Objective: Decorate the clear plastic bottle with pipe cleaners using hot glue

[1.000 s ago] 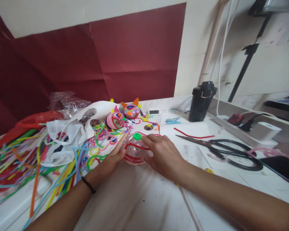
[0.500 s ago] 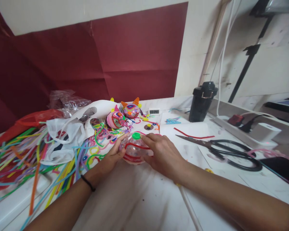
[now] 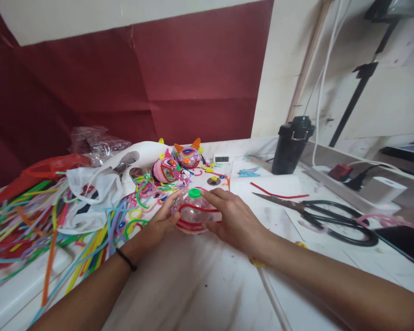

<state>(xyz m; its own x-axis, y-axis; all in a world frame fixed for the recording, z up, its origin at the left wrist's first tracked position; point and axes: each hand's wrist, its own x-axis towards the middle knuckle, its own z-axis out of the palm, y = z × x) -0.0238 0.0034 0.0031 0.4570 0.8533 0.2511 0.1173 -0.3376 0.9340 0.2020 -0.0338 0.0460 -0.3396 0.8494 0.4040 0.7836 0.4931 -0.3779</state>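
A clear plastic ball [image 3: 192, 213] sits on the table between my hands, with red pipe cleaner [image 3: 189, 225] wound round its lower part and a curved red strand across its front. A round green piece [image 3: 194, 193] tops it. My left hand [image 3: 164, 218] grips the ball's left side, thumb in front. From the right, my right hand [image 3: 232, 215] holds the ball, its fingers over the upper side and its thumb low near the end of the red strand. The fingertips at the back are partly hidden.
Two decorated balls with horns [image 3: 189, 157] stand behind. Many loose pipe cleaners [image 3: 31, 216] and a white bag [image 3: 89, 184] lie left. To the right are large scissors [image 3: 296, 207], a red pipe cleaner piece [image 3: 279, 192], a black bottle [image 3: 292, 149], a phone [image 3: 405, 243] and a small clock [image 3: 221, 159].
The camera view has shifted slightly. Both hands keep their hold on the ball, and my right fingers have barely moved against it.
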